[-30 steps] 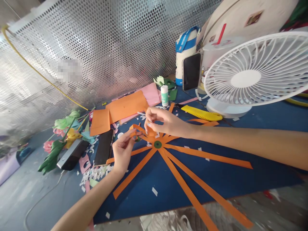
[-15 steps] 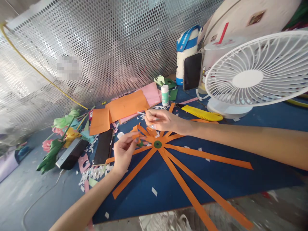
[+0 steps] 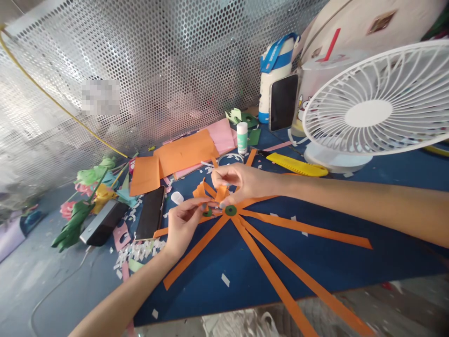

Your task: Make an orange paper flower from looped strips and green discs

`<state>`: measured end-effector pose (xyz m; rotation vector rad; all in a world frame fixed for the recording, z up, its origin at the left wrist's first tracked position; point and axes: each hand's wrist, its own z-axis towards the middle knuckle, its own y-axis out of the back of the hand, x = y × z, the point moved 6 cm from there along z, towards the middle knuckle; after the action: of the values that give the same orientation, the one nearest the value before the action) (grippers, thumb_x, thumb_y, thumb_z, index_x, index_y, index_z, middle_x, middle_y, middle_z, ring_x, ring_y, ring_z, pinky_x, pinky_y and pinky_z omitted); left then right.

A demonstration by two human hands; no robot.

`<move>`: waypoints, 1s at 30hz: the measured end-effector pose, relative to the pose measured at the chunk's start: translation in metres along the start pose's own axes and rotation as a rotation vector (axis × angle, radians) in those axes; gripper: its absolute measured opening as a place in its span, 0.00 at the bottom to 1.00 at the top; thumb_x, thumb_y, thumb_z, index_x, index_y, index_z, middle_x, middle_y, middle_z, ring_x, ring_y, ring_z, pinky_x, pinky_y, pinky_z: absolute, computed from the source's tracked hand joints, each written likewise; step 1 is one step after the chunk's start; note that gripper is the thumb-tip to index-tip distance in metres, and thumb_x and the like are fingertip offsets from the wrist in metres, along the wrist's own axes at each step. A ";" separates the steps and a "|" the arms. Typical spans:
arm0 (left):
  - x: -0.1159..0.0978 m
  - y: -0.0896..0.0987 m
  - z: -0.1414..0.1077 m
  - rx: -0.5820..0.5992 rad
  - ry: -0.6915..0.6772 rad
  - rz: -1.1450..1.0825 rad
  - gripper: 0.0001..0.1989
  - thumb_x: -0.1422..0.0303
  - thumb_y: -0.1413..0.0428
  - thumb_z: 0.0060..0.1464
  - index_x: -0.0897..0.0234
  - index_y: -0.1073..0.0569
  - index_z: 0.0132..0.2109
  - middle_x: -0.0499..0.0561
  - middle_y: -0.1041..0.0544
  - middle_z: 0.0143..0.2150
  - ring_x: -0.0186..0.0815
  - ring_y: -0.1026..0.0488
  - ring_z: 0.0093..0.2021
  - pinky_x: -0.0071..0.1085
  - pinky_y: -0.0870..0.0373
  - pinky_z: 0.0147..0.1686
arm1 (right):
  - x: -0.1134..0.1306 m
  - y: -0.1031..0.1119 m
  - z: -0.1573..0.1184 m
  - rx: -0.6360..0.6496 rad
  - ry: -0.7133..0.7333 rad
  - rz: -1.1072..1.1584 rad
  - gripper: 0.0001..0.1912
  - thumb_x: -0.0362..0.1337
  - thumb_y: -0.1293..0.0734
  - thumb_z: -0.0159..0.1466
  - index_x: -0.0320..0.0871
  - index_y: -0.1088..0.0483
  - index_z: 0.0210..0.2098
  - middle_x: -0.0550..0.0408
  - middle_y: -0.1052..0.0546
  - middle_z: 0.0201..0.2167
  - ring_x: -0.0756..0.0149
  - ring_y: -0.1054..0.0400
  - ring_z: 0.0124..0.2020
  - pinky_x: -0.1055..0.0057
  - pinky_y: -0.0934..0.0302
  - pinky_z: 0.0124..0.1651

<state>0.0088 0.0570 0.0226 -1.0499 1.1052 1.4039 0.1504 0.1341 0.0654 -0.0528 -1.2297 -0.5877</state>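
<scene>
Long orange paper strips spread like spokes from a small green paper disc on the blue tabletop. Several of them curl up on the far left side of the disc. My right hand reaches in from the right, its thumb and fingers bent around a raised orange strip. Left of the disc, my left hand has its fingers closed at the curled strips. A second green piece shows under the left fingertips. The exact contact of the left fingers is partly hidden.
Beyond the hands lie orange paper sheets, a glue stick and a yellow utility knife. A white fan, bottle and propped phone stand far right. Another phone, paper scraps and paper flowers lie left.
My right hand has come down slightly, and its thumb and fingers now surround an upright orange strip. My left fingertips have shifted right toward it. The view has moved slightly.
</scene>
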 end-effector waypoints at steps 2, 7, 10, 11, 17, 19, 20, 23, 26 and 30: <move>0.000 0.000 0.000 -0.005 0.005 0.007 0.11 0.62 0.39 0.57 0.65 0.19 0.41 0.55 0.15 0.38 0.43 0.17 0.38 0.36 0.19 0.42 | -0.001 0.000 0.000 0.010 -0.040 -0.011 0.23 0.36 0.25 0.53 0.45 0.48 0.27 0.64 0.44 0.29 0.73 0.47 0.30 0.71 0.49 0.35; 0.002 0.001 0.000 -0.004 0.001 -0.006 0.16 0.63 0.38 0.55 0.65 0.21 0.49 0.56 0.16 0.42 0.43 0.17 0.41 0.38 0.20 0.47 | 0.000 0.002 0.000 0.044 -0.082 -0.043 0.21 0.46 0.25 0.55 0.43 0.40 0.31 0.61 0.38 0.32 0.70 0.42 0.35 0.69 0.45 0.41; 0.003 -0.002 0.000 0.041 0.031 -0.012 0.19 0.65 0.38 0.55 0.66 0.23 0.54 0.57 0.17 0.47 0.44 0.19 0.46 0.39 0.23 0.52 | 0.004 0.007 -0.001 -0.030 -0.035 -0.074 0.17 0.44 0.31 0.62 0.44 0.43 0.29 0.60 0.36 0.31 0.70 0.40 0.34 0.68 0.44 0.42; 0.004 -0.003 0.000 0.052 0.044 -0.003 0.20 0.66 0.38 0.55 0.66 0.23 0.54 0.58 0.18 0.49 0.44 0.19 0.47 0.39 0.24 0.53 | 0.005 0.008 -0.001 -0.053 -0.029 -0.104 0.18 0.42 0.31 0.63 0.44 0.46 0.28 0.60 0.35 0.30 0.71 0.40 0.33 0.68 0.44 0.41; 0.003 -0.007 0.000 0.101 0.066 0.022 0.20 0.67 0.39 0.55 0.66 0.24 0.54 0.59 0.19 0.50 0.44 0.19 0.48 0.41 0.25 0.55 | 0.008 0.005 -0.001 -0.034 -0.018 -0.224 0.14 0.41 0.31 0.63 0.43 0.40 0.30 0.59 0.31 0.30 0.70 0.36 0.33 0.69 0.42 0.40; 0.003 -0.007 0.000 0.109 0.061 0.009 0.19 0.67 0.39 0.55 0.66 0.24 0.54 0.59 0.19 0.50 0.45 0.19 0.48 0.42 0.25 0.55 | 0.010 0.012 0.000 -0.051 0.010 -0.309 0.09 0.40 0.34 0.66 0.42 0.36 0.34 0.56 0.29 0.33 0.69 0.34 0.36 0.69 0.41 0.41; 0.003 -0.007 0.000 0.108 0.055 0.006 0.19 0.67 0.39 0.55 0.66 0.24 0.54 0.59 0.19 0.50 0.45 0.20 0.49 0.42 0.25 0.55 | 0.011 0.016 0.000 -0.058 0.023 -0.373 0.06 0.39 0.36 0.67 0.42 0.34 0.36 0.55 0.28 0.35 0.68 0.33 0.38 0.69 0.40 0.42; 0.004 -0.003 0.001 0.073 0.030 0.017 0.17 0.67 0.40 0.56 0.66 0.24 0.53 0.59 0.18 0.49 0.45 0.20 0.49 0.40 0.24 0.53 | 0.011 0.023 -0.001 0.008 0.010 -0.546 0.05 0.37 0.35 0.67 0.42 0.30 0.37 0.55 0.26 0.35 0.67 0.32 0.37 0.69 0.40 0.41; 0.003 0.001 0.003 0.014 0.006 0.034 0.16 0.64 0.41 0.57 0.66 0.24 0.51 0.58 0.18 0.47 0.44 0.19 0.46 0.38 0.21 0.49 | 0.007 0.012 -0.005 0.207 -0.040 -0.609 0.04 0.36 0.33 0.66 0.44 0.26 0.38 0.57 0.25 0.33 0.69 0.31 0.34 0.71 0.41 0.38; 0.000 0.003 0.004 -0.020 -0.006 0.031 0.20 0.64 0.40 0.57 0.66 0.27 0.55 0.57 0.17 0.45 0.42 0.19 0.44 0.37 0.21 0.47 | 0.008 -0.021 -0.014 0.393 0.106 -0.787 0.07 0.35 0.30 0.65 0.46 0.24 0.43 0.54 0.26 0.39 0.66 0.32 0.40 0.70 0.42 0.40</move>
<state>0.0053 0.0609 0.0233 -1.0462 1.1094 1.4451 0.1544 0.1082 0.0620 0.8141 -1.2234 -0.9934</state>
